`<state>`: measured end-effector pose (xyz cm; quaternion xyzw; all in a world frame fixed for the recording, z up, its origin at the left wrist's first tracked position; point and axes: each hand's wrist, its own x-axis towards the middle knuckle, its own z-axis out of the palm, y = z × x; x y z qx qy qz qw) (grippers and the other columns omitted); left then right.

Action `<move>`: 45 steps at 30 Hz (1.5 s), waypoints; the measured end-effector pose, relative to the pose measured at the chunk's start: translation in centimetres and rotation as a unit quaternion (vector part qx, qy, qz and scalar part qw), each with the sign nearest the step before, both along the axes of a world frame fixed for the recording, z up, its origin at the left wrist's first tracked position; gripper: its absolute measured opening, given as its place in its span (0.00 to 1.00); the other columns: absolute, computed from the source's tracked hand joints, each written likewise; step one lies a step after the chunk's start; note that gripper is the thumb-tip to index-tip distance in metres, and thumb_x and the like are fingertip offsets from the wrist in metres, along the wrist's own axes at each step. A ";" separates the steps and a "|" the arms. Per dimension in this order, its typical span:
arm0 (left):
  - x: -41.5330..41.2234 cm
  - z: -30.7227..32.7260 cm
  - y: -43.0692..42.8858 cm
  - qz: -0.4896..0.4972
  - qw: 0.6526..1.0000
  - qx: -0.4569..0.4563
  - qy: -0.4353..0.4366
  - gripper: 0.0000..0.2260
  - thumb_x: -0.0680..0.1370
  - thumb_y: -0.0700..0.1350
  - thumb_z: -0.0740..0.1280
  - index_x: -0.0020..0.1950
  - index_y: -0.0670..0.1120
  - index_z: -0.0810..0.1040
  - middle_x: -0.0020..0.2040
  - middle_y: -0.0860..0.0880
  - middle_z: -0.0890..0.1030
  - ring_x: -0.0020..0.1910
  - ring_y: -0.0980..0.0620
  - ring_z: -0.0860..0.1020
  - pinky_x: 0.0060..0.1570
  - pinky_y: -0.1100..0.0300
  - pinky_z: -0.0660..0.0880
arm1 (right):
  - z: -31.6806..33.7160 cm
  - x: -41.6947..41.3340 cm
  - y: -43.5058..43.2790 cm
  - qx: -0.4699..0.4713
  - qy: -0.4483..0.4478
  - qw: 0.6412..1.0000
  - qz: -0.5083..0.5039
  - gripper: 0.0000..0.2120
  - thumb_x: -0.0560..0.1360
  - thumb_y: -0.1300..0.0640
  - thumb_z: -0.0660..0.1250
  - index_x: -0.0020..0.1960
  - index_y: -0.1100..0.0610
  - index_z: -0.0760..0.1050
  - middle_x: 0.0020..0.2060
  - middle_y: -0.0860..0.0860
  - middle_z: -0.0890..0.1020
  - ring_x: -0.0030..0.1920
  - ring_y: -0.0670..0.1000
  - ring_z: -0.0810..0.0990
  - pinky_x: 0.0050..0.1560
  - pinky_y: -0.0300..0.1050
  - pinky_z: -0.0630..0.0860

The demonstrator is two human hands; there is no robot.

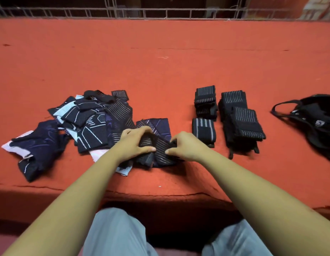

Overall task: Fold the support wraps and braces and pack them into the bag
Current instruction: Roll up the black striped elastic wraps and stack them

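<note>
Wrap (161, 152) is what both my hands are on: a dark striped band lying near the front edge of the red surface (160, 61), partly on top of a purple brace (160, 124). Its long axis runs roughly left to right, from one hand to the other, with the right end tipped slightly away from me.

My left hand (136, 143) is curled over the left part, fingers arched across the top and thumb along the near edge, so it grips that end. My right hand (186, 145) pinches the right end between thumb and bent fingers. Neither hand is flat or loose. How many layers are already doubled under my left palm I cannot tell.

I judge the fold to be in progress, and it would close along that left-right axis, 1 end carried over toward the other.

What matters for placing it afterward is direction. The folded stacks (234, 119) sit to the right, just beyond my right hand, and the bag (315, 117) lies farther right again, well apart from the wrap, its mouth open. The loose heap (90, 122) waiting to be folded is on the left, touching the work under my left hand. So my right hand is the nearer one for setting this wrap down, and my left for drawing the next piece.
</note>
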<state>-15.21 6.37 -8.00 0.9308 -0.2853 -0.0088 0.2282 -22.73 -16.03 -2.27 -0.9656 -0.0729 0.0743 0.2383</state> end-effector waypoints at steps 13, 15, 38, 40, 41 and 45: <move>0.3 -2.6 1.8 0.010 0.996 -0.011 -0.087 0.31 0.73 0.66 0.62 0.73 0.56 0.71 0.77 0.54 0.68 0.75 0.51 0.67 0.72 0.43 0.65 | 0.4 -0.9 -3.9 0.430 -0.007 0.888 -0.163 0.17 0.70 0.50 0.74 0.47 0.65 0.80 0.38 0.54 0.83 0.37 0.50 0.81 0.38 0.44 0.75; 0.2 -2.7 1.6 0.020 0.996 -0.014 -0.086 0.30 0.71 0.66 0.62 0.71 0.55 0.72 0.76 0.53 0.69 0.75 0.51 0.67 0.71 0.43 0.65 | 0.1 -1.3 -3.6 0.405 -0.017 0.900 -0.159 0.11 0.73 0.56 0.74 0.46 0.65 0.81 0.36 0.52 0.82 0.34 0.47 0.80 0.34 0.41 0.75; -1.0 -2.3 0.9 0.070 0.990 0.055 -0.105 0.32 0.76 0.65 0.50 0.74 0.52 0.72 0.70 0.52 0.76 0.71 0.52 0.72 0.69 0.52 0.66 | 0.9 -4.6 -2.4 0.526 0.064 0.830 -0.175 0.09 0.75 0.65 0.67 0.37 0.63 0.74 0.25 0.55 0.73 0.22 0.50 0.72 0.24 0.36 0.67; -1.2 -2.1 0.9 0.072 0.991 0.050 -0.103 0.32 0.76 0.65 0.50 0.74 0.51 0.72 0.70 0.51 0.76 0.71 0.51 0.72 0.69 0.53 0.65 | 1.2 -5.3 -2.2 0.593 0.074 0.782 -0.176 0.06 0.75 0.67 0.66 0.39 0.65 0.73 0.25 0.56 0.73 0.22 0.51 0.73 0.23 0.37 0.70; -1.2 -2.1 0.9 0.071 0.991 0.049 -0.100 0.32 0.76 0.65 0.50 0.74 0.51 0.72 0.71 0.51 0.76 0.71 0.51 0.72 0.69 0.52 0.65 | 1.1 -5.8 -2.1 0.624 0.084 0.755 -0.186 0.07 0.75 0.67 0.66 0.38 0.64 0.73 0.26 0.56 0.74 0.22 0.52 0.74 0.23 0.38 0.71; -1.3 -1.7 1.2 0.076 0.996 0.005 -0.050 0.32 0.75 0.64 0.51 0.74 0.53 0.72 0.71 0.51 0.75 0.71 0.51 0.71 0.70 0.52 0.65 | -0.1 -6.8 -2.5 0.735 0.115 0.619 -0.252 0.05 0.73 0.67 0.66 0.40 0.60 0.73 0.30 0.57 0.79 0.25 0.53 0.79 0.25 0.42 0.76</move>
